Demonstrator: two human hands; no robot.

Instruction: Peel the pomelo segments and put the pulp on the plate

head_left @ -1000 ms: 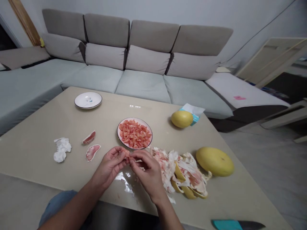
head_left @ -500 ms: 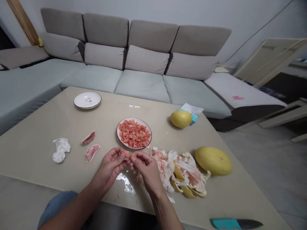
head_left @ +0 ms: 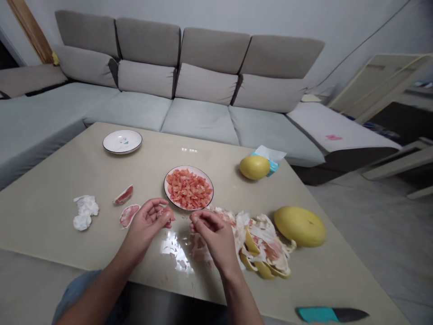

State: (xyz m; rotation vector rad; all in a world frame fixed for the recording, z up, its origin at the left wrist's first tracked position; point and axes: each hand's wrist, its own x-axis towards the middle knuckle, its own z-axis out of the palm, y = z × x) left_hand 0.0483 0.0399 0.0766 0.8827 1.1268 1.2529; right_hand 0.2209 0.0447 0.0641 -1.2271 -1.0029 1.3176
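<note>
My left hand (head_left: 145, 224) is shut on a pink piece of pomelo flesh (head_left: 165, 215), just below the rim of a white plate (head_left: 188, 188) heaped with pomelo pulp. My right hand (head_left: 214, 238) pinches its fingertips on a small pale scrap of membrane, beside a heap of torn pomelo peel (head_left: 260, 243). Pink and white bits (head_left: 199, 248) lie under that hand on the glossy beige table (head_left: 50, 225). Two emptied membrane skins (head_left: 129, 215) lie just left of my left hand.
Two whole yellow pomelos (head_left: 300, 226) sit right of the peel and farther back. A crumpled tissue (head_left: 85, 213) lies at the left, a small white plate (head_left: 122, 141) at the back. A teal-handled knife (head_left: 331, 314) lies at the front edge. A grey sofa (head_left: 199, 81) stands behind.
My hands have drawn apart. The left has moved left with the pink piece, and the right has moved slightly right. The view has shifted very slightly.
</note>
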